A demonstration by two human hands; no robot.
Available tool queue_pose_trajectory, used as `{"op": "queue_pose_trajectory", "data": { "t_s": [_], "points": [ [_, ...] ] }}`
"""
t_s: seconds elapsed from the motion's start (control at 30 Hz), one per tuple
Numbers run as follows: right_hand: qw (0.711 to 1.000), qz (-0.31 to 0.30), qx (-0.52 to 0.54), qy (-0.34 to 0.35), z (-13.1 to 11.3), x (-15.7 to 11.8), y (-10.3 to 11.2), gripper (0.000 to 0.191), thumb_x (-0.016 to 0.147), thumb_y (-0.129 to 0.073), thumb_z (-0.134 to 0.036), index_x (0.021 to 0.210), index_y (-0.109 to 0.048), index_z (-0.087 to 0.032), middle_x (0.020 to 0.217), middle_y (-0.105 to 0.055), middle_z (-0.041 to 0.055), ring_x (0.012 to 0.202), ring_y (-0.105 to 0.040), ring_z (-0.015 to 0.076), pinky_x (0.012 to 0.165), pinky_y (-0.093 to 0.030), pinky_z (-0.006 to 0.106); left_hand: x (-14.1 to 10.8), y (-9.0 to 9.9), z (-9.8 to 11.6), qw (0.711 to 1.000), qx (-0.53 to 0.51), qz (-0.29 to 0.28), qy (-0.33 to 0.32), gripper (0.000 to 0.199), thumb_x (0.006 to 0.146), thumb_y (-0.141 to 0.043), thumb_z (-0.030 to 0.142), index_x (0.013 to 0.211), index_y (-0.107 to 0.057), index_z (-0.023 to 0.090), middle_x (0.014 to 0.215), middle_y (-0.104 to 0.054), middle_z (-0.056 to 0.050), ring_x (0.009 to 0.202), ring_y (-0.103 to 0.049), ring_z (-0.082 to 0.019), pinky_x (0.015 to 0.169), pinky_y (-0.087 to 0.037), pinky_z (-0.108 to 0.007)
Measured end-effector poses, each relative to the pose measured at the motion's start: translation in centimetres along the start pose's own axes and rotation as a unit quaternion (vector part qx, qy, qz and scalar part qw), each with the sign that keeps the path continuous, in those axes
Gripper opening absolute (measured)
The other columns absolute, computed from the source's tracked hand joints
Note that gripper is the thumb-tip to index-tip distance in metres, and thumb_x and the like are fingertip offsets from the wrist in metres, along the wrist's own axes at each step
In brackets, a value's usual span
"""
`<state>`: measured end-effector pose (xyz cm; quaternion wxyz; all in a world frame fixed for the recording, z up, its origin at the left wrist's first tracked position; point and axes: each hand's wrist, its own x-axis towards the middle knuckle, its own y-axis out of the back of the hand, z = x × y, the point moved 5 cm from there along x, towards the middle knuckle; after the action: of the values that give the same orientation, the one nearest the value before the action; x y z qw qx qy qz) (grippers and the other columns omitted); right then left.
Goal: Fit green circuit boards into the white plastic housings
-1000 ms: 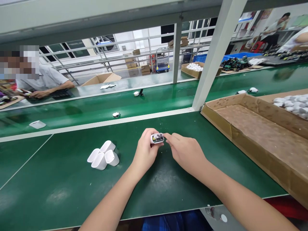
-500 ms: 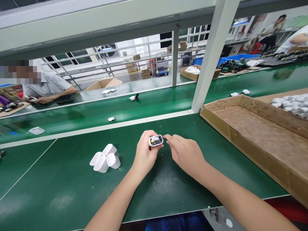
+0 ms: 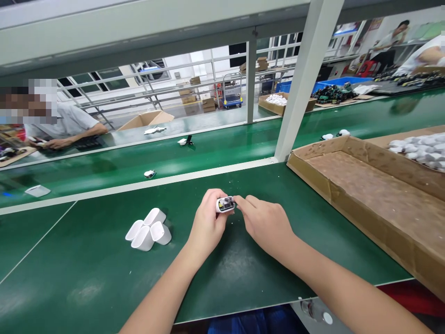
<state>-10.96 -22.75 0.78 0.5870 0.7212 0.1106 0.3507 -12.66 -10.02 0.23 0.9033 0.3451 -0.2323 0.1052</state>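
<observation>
Fingers of my left hand (image 3: 209,218) are wrapped round a white oval housing (image 3: 225,204), its open end facing me. Dark and yellow parts show inside it. My right hand (image 3: 264,217) is closed, with its index fingertip at the right rim of the housing; whether it pinches something small cannot be made out. Left of my hands, several white cups (image 3: 142,238) stand close together on the green table (image 3: 86,269).
A cardboard tray (image 3: 347,199) lies at the right, beside a box of white pieces (image 3: 420,149). Beyond the white edge strip, a green belt (image 3: 215,148) carries small white parts. A metal post (image 3: 302,83) rises ahead. A person (image 3: 66,125) sits across at the left.
My right hand has moved slightly left, its fingertip now against the housing's rim. The small parts on the belt have shifted left.
</observation>
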Motion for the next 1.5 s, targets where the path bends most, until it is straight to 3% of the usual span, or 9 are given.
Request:
{"op": "queue_pose_trajectory", "data": {
  "t_s": [0.2, 0.3, 0.4, 0.7, 0.83, 0.97, 1.13, 1.33, 1.5],
  "points": [
    [0.998, 0.010, -0.040, 0.041, -0.7, -0.2, -0.2, 0.036, 0.086, -0.038, -0.007, 0.111, -0.061, -0.020, 0.067, -0.059, 0.0023, 0.054, -0.052, 0.0125, 0.044, -0.014, 0.028, -0.2, -0.6, -0.4, 0.999, -0.028, -0.021, 0.034, 0.016, 0.076, -0.050, 0.006, 0.084, -0.051, 0.020, 0.088, -0.054, -0.001, 0.073, -0.053, -0.012, 0.062, -0.042, -0.023],
    [1.000, -0.012, 0.006, 0.018, -0.2, 0.0, 0.0, 0.037, 0.084, -0.042, -0.008, 0.113, -0.060, -0.024, 0.070, -0.061, 0.0009, 0.053, -0.052, 0.0114, 0.045, -0.016, 0.027, 0.0, -0.6, -0.9, 0.992, -0.091, -0.019, 0.091, 0.014, 0.074, -0.057, 0.011, 0.083, -0.051, 0.020, 0.082, -0.054, 0.001, 0.066, -0.050, -0.011, 0.057, -0.040, -0.022],
    [0.999, 0.009, 0.033, -0.002, 0.2, 0.1, 0.5, 0.036, 0.084, -0.045, -0.009, 0.112, -0.061, -0.025, 0.071, -0.062, 0.0001, 0.055, -0.052, 0.0108, 0.046, -0.017, 0.026, 0.1, -0.4, -1.2, 0.985, -0.122, -0.008, 0.126, 0.015, 0.072, -0.061, 0.014, 0.083, -0.052, 0.020, 0.079, -0.054, 0.002, 0.061, -0.047, -0.010, 0.053, -0.037, -0.021],
    [0.992, 0.115, -0.023, 0.052, -0.6, -0.6, 0.6, 0.035, 0.082, -0.042, -0.005, 0.102, -0.065, -0.022, 0.060, -0.055, -0.0007, 0.050, -0.044, 0.0114, 0.045, -0.016, 0.028, -0.1, -0.7, -0.5, 0.996, -0.055, -0.050, 0.052, 0.012, 0.075, -0.054, 0.009, 0.082, -0.052, 0.019, 0.084, -0.052, 0.001, 0.069, -0.049, -0.010, 0.058, -0.038, -0.021],
    [0.994, 0.052, -0.052, 0.083, -1.3, -0.5, -0.1, 0.037, 0.085, -0.041, -0.007, 0.115, -0.061, -0.015, 0.065, -0.058, 0.0028, 0.056, -0.050, 0.0142, 0.046, -0.016, 0.030, -0.3, -1.3, -0.7, 0.996, -0.029, -0.078, 0.038, 0.018, 0.075, -0.048, 0.004, 0.084, -0.053, 0.019, 0.087, -0.054, 0.000, 0.077, -0.051, -0.012, 0.066, -0.040, -0.023],
    [0.999, -0.051, 0.010, 0.012, 0.0, 0.3, -0.3, 0.037, 0.083, -0.046, -0.009, 0.112, -0.062, -0.025, 0.073, -0.064, -0.0004, 0.058, -0.056, 0.0133, 0.045, -0.016, 0.028, -0.1, -1.6, -1.6, 0.991, -0.065, -0.090, 0.080, 0.015, 0.073, -0.055, 0.008, 0.084, -0.053, 0.019, 0.085, -0.052, 0.001, 0.071, -0.049, -0.011, 0.061, -0.038, -0.022],
    [0.995, -0.019, 0.068, -0.073, 1.8, 0.8, 0.8, 0.038, 0.089, -0.041, -0.014, 0.121, -0.055, -0.029, 0.088, -0.067, -0.0018, 0.069, -0.061, 0.0129, 0.048, -0.022, 0.027, 0.2, -1.3, -2.4, 0.982, -0.111, -0.069, 0.138, 0.017, 0.071, -0.060, 0.014, 0.085, -0.052, 0.019, 0.079, -0.049, 0.003, 0.062, -0.043, -0.009, 0.056, -0.034, -0.021],
    [0.993, -0.106, 0.044, -0.009, 0.4, 0.8, -0.5, 0.035, 0.085, -0.045, -0.012, 0.112, -0.059, -0.029, 0.081, -0.065, -0.0002, 0.067, -0.062, 0.0151, 0.047, -0.019, 0.028, -0.3, -2.0, -3.3, 0.973, -0.143, -0.076, 0.165, 0.020, 0.069, -0.064, 0.021, 0.087, -0.056, 0.019, 0.082, -0.053, 0.001, 0.066, -0.047, -0.011, 0.059, -0.038, -0.021],
    [0.987, -0.123, 0.089, -0.056, 1.4, 1.3, -0.7, 0.035, 0.095, -0.036, -0.022, 0.125, -0.052, -0.028, 0.092, -0.067, 0.0014, 0.076, -0.065, 0.0165, 0.053, -0.032, 0.027, 1.7, -0.6, -4.9, 0.978, -0.082, -0.049, 0.184, 0.023, 0.066, -0.068, 0.023, 0.086, -0.058, 0.018, 0.077, -0.061, 0.001, 0.068, -0.056, -0.013, 0.062, -0.043, -0.022]
  ]
}}
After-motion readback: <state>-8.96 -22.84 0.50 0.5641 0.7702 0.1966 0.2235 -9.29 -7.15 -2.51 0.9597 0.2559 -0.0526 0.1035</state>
